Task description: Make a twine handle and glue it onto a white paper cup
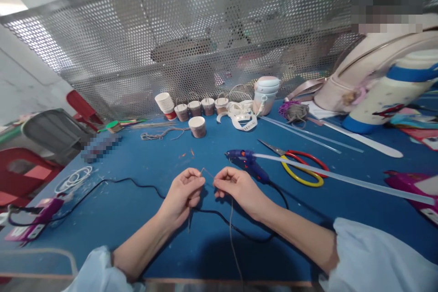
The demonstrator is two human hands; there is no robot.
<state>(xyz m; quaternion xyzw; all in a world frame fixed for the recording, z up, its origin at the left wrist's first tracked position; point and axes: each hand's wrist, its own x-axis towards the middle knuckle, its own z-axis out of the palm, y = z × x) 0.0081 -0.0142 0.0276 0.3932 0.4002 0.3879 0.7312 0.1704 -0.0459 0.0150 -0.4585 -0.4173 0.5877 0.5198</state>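
The left hand (183,194) has its grip closed to a pinch, thumb pressed against the index finger, with the other fingers curled underneath. The right hand (239,189) pinches in the same way, thumb and index fingertip together. Both grasp a thin cord (230,228) just above the tabletop (130,159), the two sets of fingertips near each other but apart.

Between the pinches the cord rises to a small bent peak by the left fingertips, then slants down to the right ones. It is very slender; this short stretch looks reddish brown, while a greyish beige length hangs below the right hand in a loose curve toward the near edge. A short dark end hangs beneath the left hand; whether it belongs to the same cord I cannot tell.

Just beyond the right hand lies a blue glue gun (244,157), a long translucent glue stick (328,174) reaching from it to the right. Scissors (304,169) with one red and one yellow handle lie beside it, under the stick. A black cable (126,180) snakes across beneath the hands.

Farther out, a small cup (197,128) with a white rim stands ahead of the hands, in front of a row of similar cups (195,109). Left of the row is a leaning stack of white cups (164,102); right of it, a heap of white ribbon (244,122) and a lidded container (266,96).
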